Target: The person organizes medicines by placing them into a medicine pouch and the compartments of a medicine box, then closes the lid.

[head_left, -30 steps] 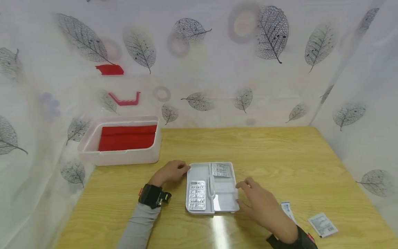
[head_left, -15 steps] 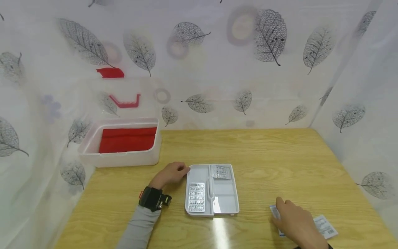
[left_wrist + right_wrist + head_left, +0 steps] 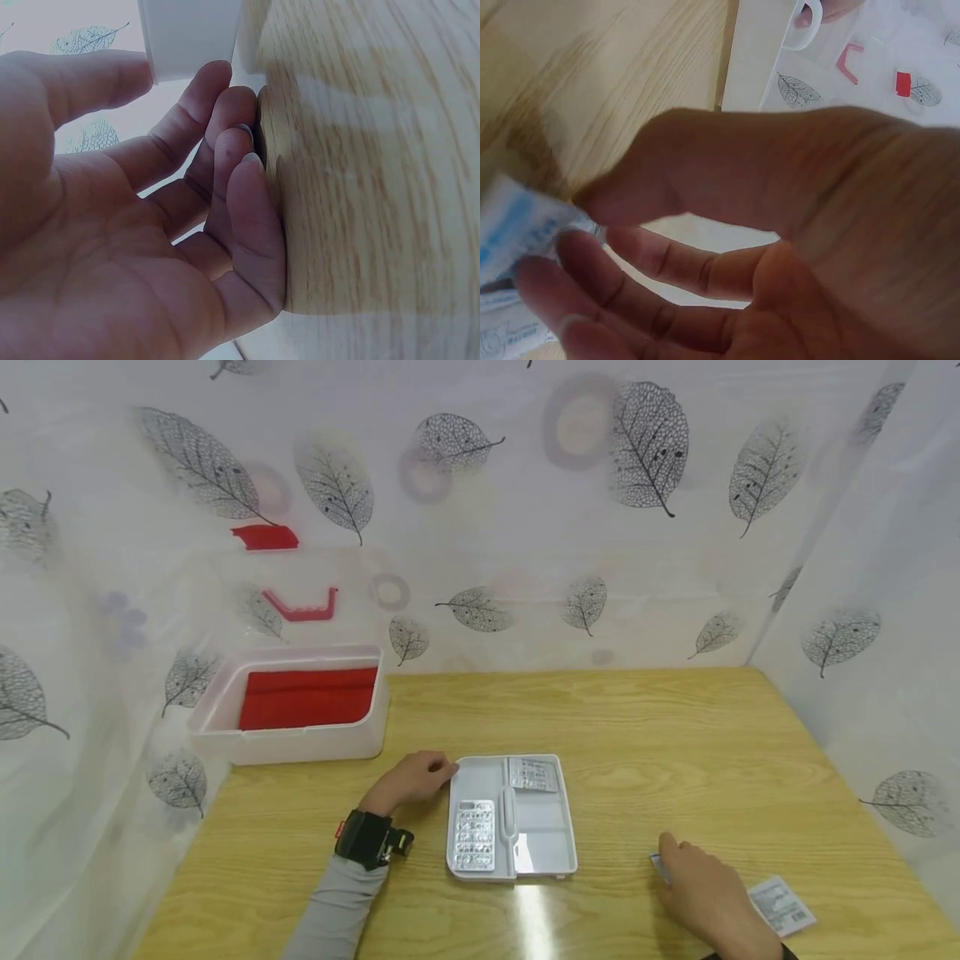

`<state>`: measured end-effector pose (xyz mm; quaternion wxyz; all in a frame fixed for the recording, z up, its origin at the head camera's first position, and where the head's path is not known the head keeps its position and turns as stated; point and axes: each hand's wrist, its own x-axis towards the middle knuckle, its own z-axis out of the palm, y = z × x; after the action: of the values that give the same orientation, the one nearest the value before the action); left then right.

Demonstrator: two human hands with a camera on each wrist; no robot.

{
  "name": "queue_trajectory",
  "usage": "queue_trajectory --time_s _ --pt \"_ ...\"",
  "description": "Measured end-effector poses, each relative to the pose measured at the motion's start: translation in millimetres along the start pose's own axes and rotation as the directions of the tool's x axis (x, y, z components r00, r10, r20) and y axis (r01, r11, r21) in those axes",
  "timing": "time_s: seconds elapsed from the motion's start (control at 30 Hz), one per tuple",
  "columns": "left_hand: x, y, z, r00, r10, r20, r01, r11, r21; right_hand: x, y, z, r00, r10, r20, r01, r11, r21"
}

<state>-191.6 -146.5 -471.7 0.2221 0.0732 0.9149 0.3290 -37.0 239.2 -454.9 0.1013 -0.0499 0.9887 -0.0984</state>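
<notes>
A white divided case (image 3: 542, 843) lies open on the wooden table, with a raised handle bar along its middle. One blister pack (image 3: 475, 835) lies in its left half and another blister pack (image 3: 534, 774) in the top right compartment. My left hand (image 3: 412, 777) holds the case's far left corner between thumb and index finger; the other fingers curl down against the table. To the right of the case, my right hand (image 3: 708, 889) pinches a small white and blue sachet (image 3: 517, 229) between thumb and fingertips. In the head view the hand hides most of that sachet.
A second sachet (image 3: 782, 906) lies on the table just right of my right hand. At the back left stands a translucent plastic bin (image 3: 315, 745) with a red lining. Leaf-patterned sheeting (image 3: 525, 527) rises behind the table (image 3: 637, 718) and at both sides.
My right hand has left the case's right edge, moved right to the nearer sachet and taken it between the fingers. The left hand has stayed at the case's corner.
</notes>
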Motion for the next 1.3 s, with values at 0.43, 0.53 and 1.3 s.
queue_trajectory --time_s 0.43,0.53,1.3 --pt "1.0 -2.8 0.2 1.0 0.025 0.003 -0.025 1.0 0.006 15.0 -39.0 -25.1 0.958 -0.133 -0.254 0.182 0.967 0.18" --pt "1.0 -3.6 -0.6 0.999 0.035 0.012 -0.035 0.999 0.001 23.0 -53.4 -30.8 0.926 -0.165 -0.34 0.26 0.931 0.257" --pt "3.0 -6.3 -1.7 0.998 0.048 0.029 -0.047 0.999 -0.016 79.0 -101.3 22.4 0.737 -0.438 -0.515 0.433 0.891 -0.139"
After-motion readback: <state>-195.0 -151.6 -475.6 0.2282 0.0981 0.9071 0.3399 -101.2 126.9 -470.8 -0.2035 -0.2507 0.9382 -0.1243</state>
